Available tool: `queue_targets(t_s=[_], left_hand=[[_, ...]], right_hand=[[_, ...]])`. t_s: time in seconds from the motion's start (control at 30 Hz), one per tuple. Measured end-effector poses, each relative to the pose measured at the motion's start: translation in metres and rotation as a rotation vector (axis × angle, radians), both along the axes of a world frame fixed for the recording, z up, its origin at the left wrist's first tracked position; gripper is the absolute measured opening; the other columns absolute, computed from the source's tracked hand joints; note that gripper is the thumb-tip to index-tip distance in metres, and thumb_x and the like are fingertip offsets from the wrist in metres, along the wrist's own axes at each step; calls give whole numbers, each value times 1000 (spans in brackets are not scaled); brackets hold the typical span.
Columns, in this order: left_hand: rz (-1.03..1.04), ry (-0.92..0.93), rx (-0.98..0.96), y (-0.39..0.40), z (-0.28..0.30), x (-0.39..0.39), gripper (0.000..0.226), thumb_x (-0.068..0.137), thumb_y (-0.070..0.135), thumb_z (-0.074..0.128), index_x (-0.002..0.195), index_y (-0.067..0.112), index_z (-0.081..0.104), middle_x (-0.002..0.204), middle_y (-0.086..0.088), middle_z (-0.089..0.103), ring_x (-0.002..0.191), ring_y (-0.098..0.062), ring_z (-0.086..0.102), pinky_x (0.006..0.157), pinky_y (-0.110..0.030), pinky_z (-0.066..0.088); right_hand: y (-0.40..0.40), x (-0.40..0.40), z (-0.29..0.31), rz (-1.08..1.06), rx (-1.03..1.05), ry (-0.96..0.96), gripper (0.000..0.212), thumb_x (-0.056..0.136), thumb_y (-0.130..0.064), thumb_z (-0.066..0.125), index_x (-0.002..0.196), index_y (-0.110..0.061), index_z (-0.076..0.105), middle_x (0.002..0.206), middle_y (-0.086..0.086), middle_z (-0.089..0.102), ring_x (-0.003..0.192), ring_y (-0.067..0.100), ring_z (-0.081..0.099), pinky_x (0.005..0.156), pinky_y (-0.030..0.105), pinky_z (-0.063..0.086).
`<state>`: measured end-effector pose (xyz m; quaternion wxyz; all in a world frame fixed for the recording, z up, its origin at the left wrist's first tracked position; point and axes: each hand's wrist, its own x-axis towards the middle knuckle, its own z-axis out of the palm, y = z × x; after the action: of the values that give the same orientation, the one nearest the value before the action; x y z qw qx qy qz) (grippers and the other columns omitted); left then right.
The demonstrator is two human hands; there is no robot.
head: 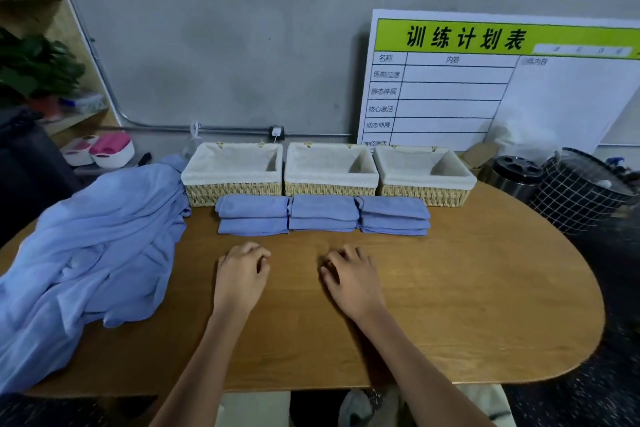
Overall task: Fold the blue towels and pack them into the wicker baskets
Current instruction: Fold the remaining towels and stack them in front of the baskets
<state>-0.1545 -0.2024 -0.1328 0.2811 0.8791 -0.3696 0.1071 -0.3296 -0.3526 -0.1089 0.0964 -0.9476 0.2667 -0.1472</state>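
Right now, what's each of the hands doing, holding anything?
Left hand: open, fingers loosely curled, resting on the table, holding nothing.
Right hand: the same.

Wicker baskets: three, each with a pale cloth liner — left basket [231, 174], middle basket [330, 172], right basket [425, 174].

Folded towel stacks: three — left stack [252, 216], middle stack [323, 213], right stack [394, 217]. The left and middle stacks show two folded layers each; the right stack appears to show three, though its edges blur together and the count is uncertain.

Unfolded blue cloth: one heap [86, 253]; the number of pieces within it cannot be told.

Hands: two — left hand [242, 270], right hand [349, 276].

Tabletop [467, 288]: one.

Wall chart [485, 80]: one.

Metal canister [516, 177]: one. Grid-patterned bin [581, 198]: one.
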Motion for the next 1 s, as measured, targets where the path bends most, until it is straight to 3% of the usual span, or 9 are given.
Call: queue_targets(t_s=[0.13,0.27,0.43,0.57,0.8,1.0], left_hand=[[21,-11,-27,1,-1,-3,17,90,10,64,99,20,75,107,8,69,100,-16,63,88,-38,43],[42,1,-40,8,4,-15,18,91,9,61,100,18,74,111,6,72,103,-17,65,90,-36,45],[40,71,-31,10,9,-18,23,93,11,57,107,17,75,122,6,70,112,-14,63,101,-39,48],[30,73,-31,9,4,-13,22,92,10,58,104,17,74,117,6,71,109,-15,64,97,-43,51],[-23,69,18,11,3,-14,23,94,13,57,111,19,71,128,5,65,116,-16,58,102,-41,43],[-29,36,46,9,3,-17,22,95,18,55,113,23,67,125,8,60,115,-16,54,101,-39,41]], right_hand=[[-5,0,-6,-18,5,-25,30,102,-40,45,120,-23,61,126,1,50,120,23,47,104,39,37],[-7,2,-11,-8,-24,-38,28,100,-38,49,115,-18,62,121,4,52,115,29,49,97,42,41],[-9,4,-11,-11,-36,-37,28,99,-38,50,116,-19,62,121,5,54,115,31,49,97,44,43],[-9,3,-15,-20,-57,-44,26,98,-35,53,114,-18,63,118,6,55,111,32,52,92,44,45],[-7,-1,-12,-45,-33,-56,21,97,-27,55,113,-17,65,116,5,56,104,30,51,86,42,45],[-5,-1,-9,-35,-58,-6,26,100,-29,49,120,-18,62,121,4,55,109,29,50,92,41,44]])
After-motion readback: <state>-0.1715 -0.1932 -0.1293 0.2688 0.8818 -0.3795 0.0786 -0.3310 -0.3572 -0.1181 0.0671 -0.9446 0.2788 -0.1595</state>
